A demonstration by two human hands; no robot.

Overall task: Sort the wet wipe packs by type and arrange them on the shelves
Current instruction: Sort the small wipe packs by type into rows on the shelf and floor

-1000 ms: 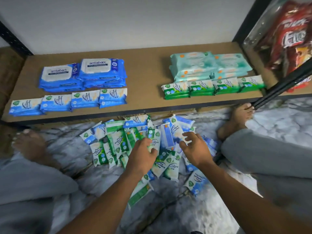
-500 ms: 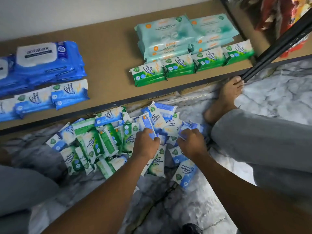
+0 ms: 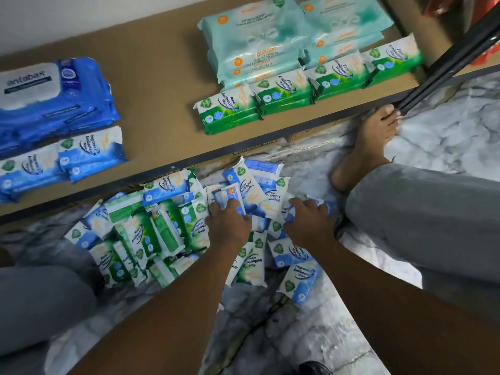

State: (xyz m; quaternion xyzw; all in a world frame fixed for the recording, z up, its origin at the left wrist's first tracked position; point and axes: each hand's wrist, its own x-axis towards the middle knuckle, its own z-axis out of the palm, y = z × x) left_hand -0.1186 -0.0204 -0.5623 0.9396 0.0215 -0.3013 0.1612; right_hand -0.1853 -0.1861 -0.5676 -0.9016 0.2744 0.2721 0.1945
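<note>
Below the brown wooden shelf (image 3: 162, 85), I see my left hand (image 3: 230, 226) pinching a small blue-and-white plastic wipe pack (image 3: 226, 194) atop the floor pile (image 3: 140, 234); my right hand (image 3: 311, 223) curls onto neighbouring blue packs (image 3: 267, 197), hold unclear.

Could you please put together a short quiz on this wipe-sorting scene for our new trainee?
1. True or false: the green Pine packs sit on the shelf in front of the teal packs.
2. What colour are the antabax packs? A) blue B) red C) yellow
3. Fill in: the left hand grips a blue pack at the unsorted pile, which lies on the ____.
Key: 1 true; 2 A; 3 floor.
</note>
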